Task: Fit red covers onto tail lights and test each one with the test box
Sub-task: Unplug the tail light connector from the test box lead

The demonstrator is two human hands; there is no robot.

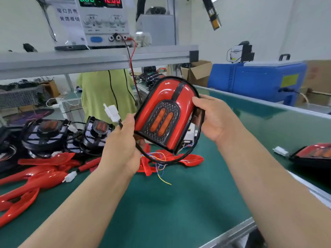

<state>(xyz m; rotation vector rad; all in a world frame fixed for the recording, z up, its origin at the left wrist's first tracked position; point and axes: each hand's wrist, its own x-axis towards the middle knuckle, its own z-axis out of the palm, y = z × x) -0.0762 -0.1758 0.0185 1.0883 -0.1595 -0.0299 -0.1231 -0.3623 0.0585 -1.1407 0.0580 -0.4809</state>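
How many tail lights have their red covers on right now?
2. Held light raised at centre; second light on the table at the right edge, cropped. More may lie off-frame.

White walls [259, 18] behind. A grey metal shelf [71, 59] crosses the upper left, a green-topped bench [170, 203] fills the lower frame, and a blue cabinet [259, 77], perhaps a machine, stands right.

- A green counter [161, 203] fills the foreground, with a metal rail along its near edge.
- A grey metal shelf [89, 59] spans above it.
- A white paper sign [69, 15] with printed characters stands on the shelf.
- A person in a yellow-green top [100, 93] stands behind the counter.
- A blue case [259, 79] with a yellow label sits beyond the counter's right edge.
- An open cardboard box [197, 72] sits just left of the case.
- A black hose [211, 11] with a yellow-marked end hangs at top right.
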